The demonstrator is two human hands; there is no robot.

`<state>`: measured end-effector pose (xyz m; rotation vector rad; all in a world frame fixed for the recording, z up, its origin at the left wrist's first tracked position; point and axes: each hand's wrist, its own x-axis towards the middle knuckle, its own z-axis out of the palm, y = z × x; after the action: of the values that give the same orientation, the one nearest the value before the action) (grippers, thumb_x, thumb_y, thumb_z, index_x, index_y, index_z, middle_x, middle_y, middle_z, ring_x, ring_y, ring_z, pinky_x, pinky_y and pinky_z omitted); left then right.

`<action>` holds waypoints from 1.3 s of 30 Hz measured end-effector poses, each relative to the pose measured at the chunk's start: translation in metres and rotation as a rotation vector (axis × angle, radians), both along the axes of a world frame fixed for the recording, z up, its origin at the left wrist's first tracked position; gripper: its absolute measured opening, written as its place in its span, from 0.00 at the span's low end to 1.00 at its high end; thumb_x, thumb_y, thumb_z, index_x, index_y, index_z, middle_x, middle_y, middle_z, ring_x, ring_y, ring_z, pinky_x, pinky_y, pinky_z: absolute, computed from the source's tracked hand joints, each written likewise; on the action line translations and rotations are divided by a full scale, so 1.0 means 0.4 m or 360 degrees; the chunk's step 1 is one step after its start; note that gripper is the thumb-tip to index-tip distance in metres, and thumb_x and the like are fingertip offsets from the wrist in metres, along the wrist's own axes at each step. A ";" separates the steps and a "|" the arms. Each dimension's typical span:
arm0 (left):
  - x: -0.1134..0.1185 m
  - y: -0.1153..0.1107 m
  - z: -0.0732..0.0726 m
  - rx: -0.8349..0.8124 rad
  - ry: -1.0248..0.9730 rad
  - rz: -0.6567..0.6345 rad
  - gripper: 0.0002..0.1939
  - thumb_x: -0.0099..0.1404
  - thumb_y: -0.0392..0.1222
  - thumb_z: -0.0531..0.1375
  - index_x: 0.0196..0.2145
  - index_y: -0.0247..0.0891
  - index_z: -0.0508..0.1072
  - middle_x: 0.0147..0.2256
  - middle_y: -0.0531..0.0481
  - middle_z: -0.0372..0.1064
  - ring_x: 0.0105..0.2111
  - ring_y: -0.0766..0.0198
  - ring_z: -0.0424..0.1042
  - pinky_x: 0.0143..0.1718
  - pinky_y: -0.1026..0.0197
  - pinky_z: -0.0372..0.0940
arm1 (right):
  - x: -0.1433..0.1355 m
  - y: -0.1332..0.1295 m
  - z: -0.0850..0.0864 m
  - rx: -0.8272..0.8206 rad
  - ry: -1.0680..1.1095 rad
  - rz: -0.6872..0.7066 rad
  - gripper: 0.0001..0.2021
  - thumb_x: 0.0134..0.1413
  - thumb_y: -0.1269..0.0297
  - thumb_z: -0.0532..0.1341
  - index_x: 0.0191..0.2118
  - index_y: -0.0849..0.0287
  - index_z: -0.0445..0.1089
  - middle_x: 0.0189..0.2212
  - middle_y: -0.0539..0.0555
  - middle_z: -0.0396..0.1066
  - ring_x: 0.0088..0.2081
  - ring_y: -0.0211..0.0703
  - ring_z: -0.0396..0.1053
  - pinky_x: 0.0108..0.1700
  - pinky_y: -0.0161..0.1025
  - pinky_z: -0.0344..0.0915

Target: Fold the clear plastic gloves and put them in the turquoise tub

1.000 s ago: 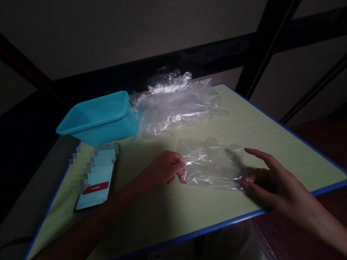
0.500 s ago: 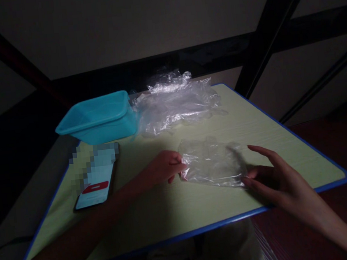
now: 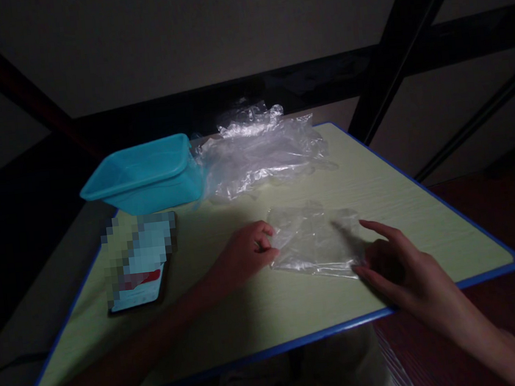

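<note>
A clear plastic bag (image 3: 313,242) lies spread on the table in front of me, its lower edge catching the light. At its left edge, my left hand (image 3: 249,252) rests with fingers loosely curled and a gap between thumb and forefinger; nothing shows gripped in it. My right hand (image 3: 408,269) is open at the bag's right side. Its thumb touches or nearly touches the lower right corner, while the forefinger stretches out near the upper right corner. Behind lies a crumpled heap of clear plastic bags (image 3: 267,152).
To the heap's left stands a turquoise plastic basin (image 3: 156,194). A phone (image 3: 145,287) with its screen lit lies at the table's left side, partly blurred out. The pale table (image 3: 446,240) has a blue edge. A wall (image 3: 223,37) rises behind it.
My left fingers have parted from their pinch on the bag's left edge. My right hand has shifted slightly left. The bag lies flatter.
</note>
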<state>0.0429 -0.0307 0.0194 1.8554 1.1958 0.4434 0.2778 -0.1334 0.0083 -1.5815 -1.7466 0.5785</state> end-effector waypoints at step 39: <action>0.005 -0.063 -0.005 0.0935 0.0495 -0.1140 0.36 0.61 0.59 0.54 0.60 0.36 0.53 0.63 0.34 0.38 0.63 0.46 0.39 0.60 0.45 0.43 | 0.035 -0.073 -0.010 0.0460 -0.1328 0.0783 0.41 0.53 0.45 0.54 0.65 0.64 0.40 0.61 0.63 0.51 0.59 0.61 0.53 0.50 0.61 0.63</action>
<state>0.0448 -0.0557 0.0174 2.7708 0.5190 0.0939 0.2918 -0.1627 0.0042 -1.2532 -2.7243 -0.1790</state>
